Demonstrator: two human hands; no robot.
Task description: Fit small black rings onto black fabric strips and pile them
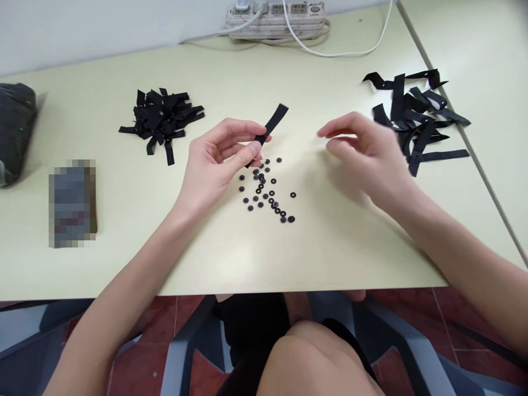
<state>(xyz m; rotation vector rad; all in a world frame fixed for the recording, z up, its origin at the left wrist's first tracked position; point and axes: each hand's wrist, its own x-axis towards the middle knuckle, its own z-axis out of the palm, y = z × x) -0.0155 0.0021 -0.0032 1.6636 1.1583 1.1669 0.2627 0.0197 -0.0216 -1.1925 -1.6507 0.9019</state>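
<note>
My left hand (225,154) pinches a short black fabric strip (275,119) between thumb and fingers, its free end pointing up and to the right. Below the strip, many small black ring-shaped pieces (271,193) lie scattered on the table. To the right, my right hand (363,146) hovers over the table, thumb and index finger a little apart, with nothing visible between them. Just beyond it lies a loose pile of black strips (421,118), some with small holes. A denser heap of black strips (163,116) sits to the left of my left hand.
A power strip (276,21) with plugs and white cables (350,54) stands against the wall. On the left are a blurred-out box-like object (72,206) and a dark bag (14,132). A seam (454,104) crosses the table at right; its front edge lies above my legs.
</note>
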